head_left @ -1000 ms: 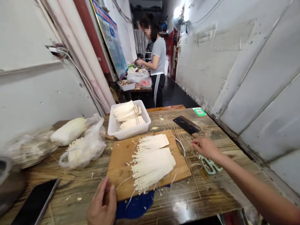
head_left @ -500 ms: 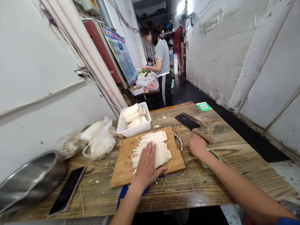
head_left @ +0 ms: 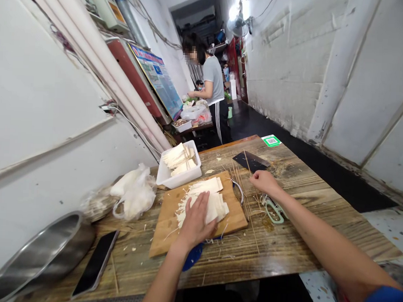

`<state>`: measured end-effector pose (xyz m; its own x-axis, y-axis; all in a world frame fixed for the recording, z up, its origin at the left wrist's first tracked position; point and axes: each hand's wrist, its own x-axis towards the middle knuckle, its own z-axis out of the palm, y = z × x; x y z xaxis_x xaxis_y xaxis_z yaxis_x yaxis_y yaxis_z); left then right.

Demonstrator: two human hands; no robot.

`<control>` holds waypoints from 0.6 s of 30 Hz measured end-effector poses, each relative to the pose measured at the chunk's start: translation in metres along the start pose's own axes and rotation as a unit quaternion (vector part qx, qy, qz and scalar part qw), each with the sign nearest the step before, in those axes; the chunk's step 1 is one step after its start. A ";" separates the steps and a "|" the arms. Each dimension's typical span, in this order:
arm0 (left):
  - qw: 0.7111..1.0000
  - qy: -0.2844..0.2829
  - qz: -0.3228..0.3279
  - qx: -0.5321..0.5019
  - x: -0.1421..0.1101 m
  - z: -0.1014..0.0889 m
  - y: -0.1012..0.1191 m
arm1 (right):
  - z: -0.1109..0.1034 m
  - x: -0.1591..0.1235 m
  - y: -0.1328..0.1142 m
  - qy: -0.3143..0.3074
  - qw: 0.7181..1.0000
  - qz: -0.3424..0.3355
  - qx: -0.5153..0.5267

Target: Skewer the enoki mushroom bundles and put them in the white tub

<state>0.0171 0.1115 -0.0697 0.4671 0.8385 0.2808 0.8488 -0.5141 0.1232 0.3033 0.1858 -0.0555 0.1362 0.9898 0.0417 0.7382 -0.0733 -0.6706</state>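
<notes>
Pale enoki mushrooms (head_left: 215, 206) lie in flat bundles on a wooden cutting board (head_left: 168, 212). My left hand (head_left: 196, 220) rests on the near bundle, palm down with fingers stretched out. To the right of the board, my right hand (head_left: 264, 181) is closed around a thin bamboo skewer (head_left: 247, 161), whose end sticks out up and to the left. Beyond this hand lies a cleaver (head_left: 251, 162); the hand hides its handle. More bamboo skewers (head_left: 246, 195) lie loose between the board and my right hand. Scissors with pale green handles (head_left: 275, 213) are beneath my right forearm.
A white tub (head_left: 178, 179) of enoki with skewers stands behind the board. Leftward are a plastic bag (head_left: 136, 195), a metal basin (head_left: 46, 255) and a phone (head_left: 96, 262). A green QR-code card (head_left: 271, 140) lies at the far edge. Another person (head_left: 213, 80) stands at a farther table.
My right hand has lifted and moved slightly up, uncovering the scissors; the skewer now points up-left from it. My left hand stays on the enoki. The view has shifted slightly.
</notes>
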 end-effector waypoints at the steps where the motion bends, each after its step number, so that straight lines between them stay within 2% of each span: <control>1: 1.000 -0.006 -0.006 0.003 0.001 -0.001 0.001 | 0.000 -0.005 0.000 -0.004 1.000 -0.001 0.030; 8: 0.990 0.016 -0.124 0.058 0.007 -0.002 0.030 | 0.016 -0.045 -0.006 -0.064 0.970 -0.052 0.227; 13: 0.984 0.024 -0.172 0.034 0.016 -0.005 0.039 | 0.026 -0.061 -0.010 -0.110 0.950 -0.085 0.279; 16: 0.974 0.074 -0.202 -0.070 0.019 -0.016 0.023 | 0.023 -0.065 -0.012 -0.122 0.950 -0.107 0.266; 17: 0.959 0.104 -0.218 -0.150 0.018 -0.021 0.014 | 0.020 -0.066 -0.013 -0.121 0.952 -0.115 0.258; 18: 0.931 0.137 -0.236 -0.243 0.016 -0.026 0.003 | 0.017 -0.067 -0.014 -0.118 0.953 -0.123 0.250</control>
<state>0.0206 0.1188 -0.0399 -0.0668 0.9483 0.3104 0.7000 -0.1771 0.6918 0.2722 0.1223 -0.0616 -0.1974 0.9735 0.1154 0.3125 0.1740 -0.9338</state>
